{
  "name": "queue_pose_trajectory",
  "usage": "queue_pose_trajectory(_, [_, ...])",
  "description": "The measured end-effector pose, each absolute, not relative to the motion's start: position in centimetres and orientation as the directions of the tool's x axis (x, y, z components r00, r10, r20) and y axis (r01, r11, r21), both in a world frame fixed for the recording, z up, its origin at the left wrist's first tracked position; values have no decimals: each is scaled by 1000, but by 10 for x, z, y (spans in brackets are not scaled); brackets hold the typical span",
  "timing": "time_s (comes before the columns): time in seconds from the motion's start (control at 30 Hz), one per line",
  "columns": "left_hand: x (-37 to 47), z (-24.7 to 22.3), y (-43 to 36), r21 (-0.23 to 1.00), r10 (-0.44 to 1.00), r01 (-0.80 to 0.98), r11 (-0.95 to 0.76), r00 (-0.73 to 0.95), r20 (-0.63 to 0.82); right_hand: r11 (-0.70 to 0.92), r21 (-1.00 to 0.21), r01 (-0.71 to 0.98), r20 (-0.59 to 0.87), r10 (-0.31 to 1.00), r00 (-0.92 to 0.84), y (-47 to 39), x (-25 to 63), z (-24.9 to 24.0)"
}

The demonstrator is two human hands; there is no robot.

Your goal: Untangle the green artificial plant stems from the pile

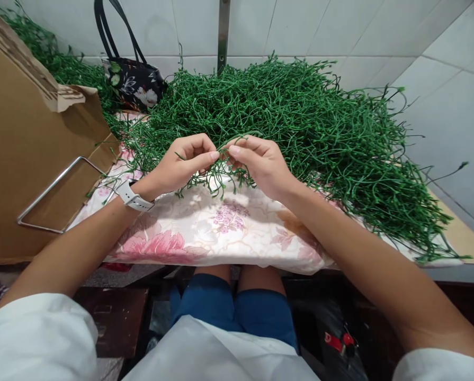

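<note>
My left hand (187, 160) and my right hand (258, 161) meet over the front of a large heap of thin green artificial plant stems (260, 100). Both hands are closed in a pinch, thumbs against forefingers, with a green stem (222, 152) between them. Other stems (216, 182) of the same kind hang below and behind the fingers. How many strands each hand holds is hidden. On my left wrist sits a white watch (133, 197). Beneath the hands lies a flowered cloth (237, 227) along the table's front edge.
At the left stands a large cardboard box (26, 174), with a bent metal wire frame (42, 206) against it. A black floral handbag (135, 82) rests among the stems at the back. White tiled walls (300, 29) close off the back and right.
</note>
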State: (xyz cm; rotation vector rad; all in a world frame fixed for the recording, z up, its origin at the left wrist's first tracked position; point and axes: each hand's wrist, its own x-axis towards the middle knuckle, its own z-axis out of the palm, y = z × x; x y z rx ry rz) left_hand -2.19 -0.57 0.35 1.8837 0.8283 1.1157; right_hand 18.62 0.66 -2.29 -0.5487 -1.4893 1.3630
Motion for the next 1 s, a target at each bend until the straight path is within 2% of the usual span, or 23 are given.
queue_pose_trajectory(0.07, [-22, 5, -6, 865, 821, 147, -480, 423, 383, 308, -906, -291, 407, 822, -397, 7, 182, -27])
queue_pose_trajectory(0.17, [-24, 6, -8, 901, 822, 106, -421, 464, 329, 262, -904, -337, 403, 787, -468, 7, 181, -29])
queue_pose_trajectory(0.3, [-27, 7, -11, 969, 803, 44, -243, 570, 175, 188, -904, -384, 407, 655, -636, 6, 184, -30])
queue_pose_trajectory(0.43, [-30, 10, -13, 993, 730, 32, -109, 681, 59, 268, -897, -351, 441, 526, -727, 4, 189, -28])
queue_pose_trajectory(0.63, [-30, 8, -16, 998, 665, 19, -57, 746, 24, 350, -878, -327, 450, 368, -814, 3, 195, -21])
queue_pose_trajectory(0.87, [-27, 1, -16, 997, 632, 26, -68, 775, 23, 387, -866, -317, 448, 315, -837, 5, 195, -25])
queue_pose_trajectory(1.0, [-23, 2, -19, 1000, 618, -26, 16, 786, 11, 350, -870, -347, 455, 300, -838, 6, 196, -26])
